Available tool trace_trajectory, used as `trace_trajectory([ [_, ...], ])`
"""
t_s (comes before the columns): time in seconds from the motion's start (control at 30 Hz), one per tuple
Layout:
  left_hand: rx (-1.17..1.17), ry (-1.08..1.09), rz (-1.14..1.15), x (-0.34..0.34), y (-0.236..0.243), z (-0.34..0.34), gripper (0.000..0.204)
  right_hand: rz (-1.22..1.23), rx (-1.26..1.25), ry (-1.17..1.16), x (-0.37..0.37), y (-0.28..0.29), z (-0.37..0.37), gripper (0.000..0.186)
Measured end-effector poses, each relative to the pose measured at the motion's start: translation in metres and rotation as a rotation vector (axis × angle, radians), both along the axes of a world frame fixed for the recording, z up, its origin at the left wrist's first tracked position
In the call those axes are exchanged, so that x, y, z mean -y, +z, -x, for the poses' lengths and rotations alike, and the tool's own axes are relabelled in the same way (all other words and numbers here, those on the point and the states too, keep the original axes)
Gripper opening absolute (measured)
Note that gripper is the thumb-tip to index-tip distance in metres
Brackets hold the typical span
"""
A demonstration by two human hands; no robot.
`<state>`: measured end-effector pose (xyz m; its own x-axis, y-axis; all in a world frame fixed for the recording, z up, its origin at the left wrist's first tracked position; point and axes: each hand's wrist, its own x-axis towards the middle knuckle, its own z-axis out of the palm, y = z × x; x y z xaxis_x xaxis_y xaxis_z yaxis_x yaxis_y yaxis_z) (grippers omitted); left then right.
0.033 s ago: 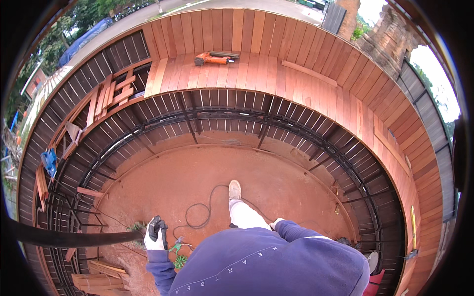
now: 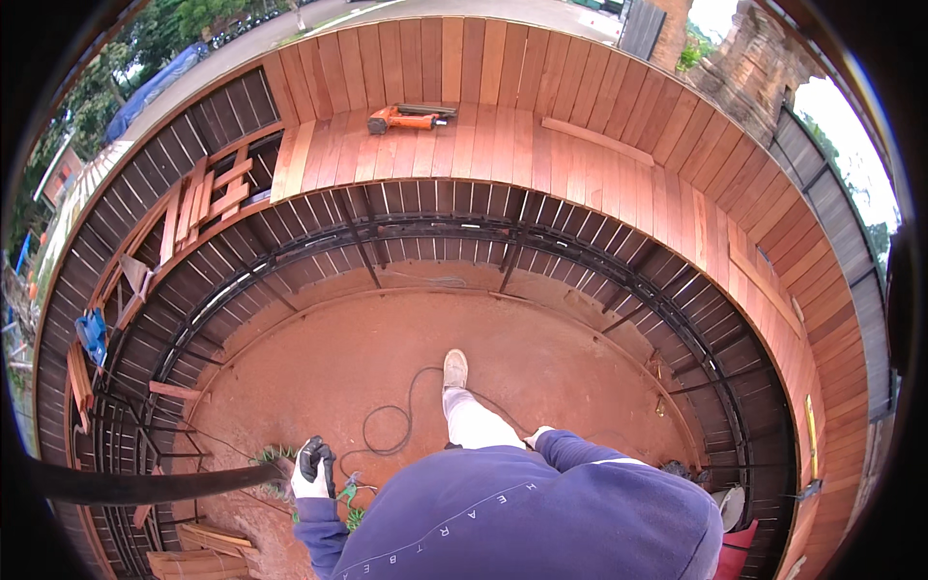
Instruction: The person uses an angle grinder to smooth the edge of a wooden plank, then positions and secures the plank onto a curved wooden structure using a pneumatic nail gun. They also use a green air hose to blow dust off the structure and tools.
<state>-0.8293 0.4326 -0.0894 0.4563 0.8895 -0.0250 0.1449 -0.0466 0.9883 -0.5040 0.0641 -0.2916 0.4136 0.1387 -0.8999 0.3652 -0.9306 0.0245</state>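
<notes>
My left hand (image 2: 314,469), in a black and white glove, is closed around the end of a long dark bar (image 2: 145,483) that reaches out to the left. My right hand (image 2: 536,437) barely shows past the blue sleeve, next to my light trouser leg, and its fingers are hidden. I stand on red earth (image 2: 541,358) with one white shoe (image 2: 454,369) forward. A black cable (image 2: 387,435) loops on the ground between the shoe and my left hand. Something small and green (image 2: 348,498) lies just below that hand.
A black metal frame (image 2: 435,227) curves around the earth patch, with dark slats over it. Beyond is a red-brown plank deck (image 2: 599,184) carrying an orange power tool (image 2: 406,118). Loose boards (image 2: 193,556) lie lower left, a blue tool (image 2: 92,333) at the left, a red object (image 2: 735,551) lower right.
</notes>
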Motion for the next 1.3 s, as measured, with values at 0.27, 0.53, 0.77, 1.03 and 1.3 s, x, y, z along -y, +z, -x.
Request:
trace_trajectory([
  [0.27, -0.563, -0.378, -0.198, -0.103, 0.0, -0.216, 0.055, -0.546, 0.448, -0.197, -0.169, 0.093, -0.166, 0.061],
  [0.53, -0.328, -0.518, -1.049, -0.237, 0.07, -0.485, 0.056, -1.146, 1.22, 0.093, -0.28, 0.306, -0.315, 0.074],
  [0.77, -0.364, -0.623, -1.206, -0.257, 0.08, -0.623, 0.062, -0.739, 0.917, 0.144, -0.3, 0.27, -0.374, 0.079],
  [1.03, -0.647, -1.117, -1.33, -0.273, 0.06, -0.676, 0.078, -0.808, 1.195, -0.163, -0.354, 0.26, -0.369, 0.071],
  [1.3, -0.567, -1.539, -1.29, -0.272, 0.081, -0.698, 0.106, -0.739, 1.224, -0.22, -0.401, 0.333, -0.367, 0.07],
])
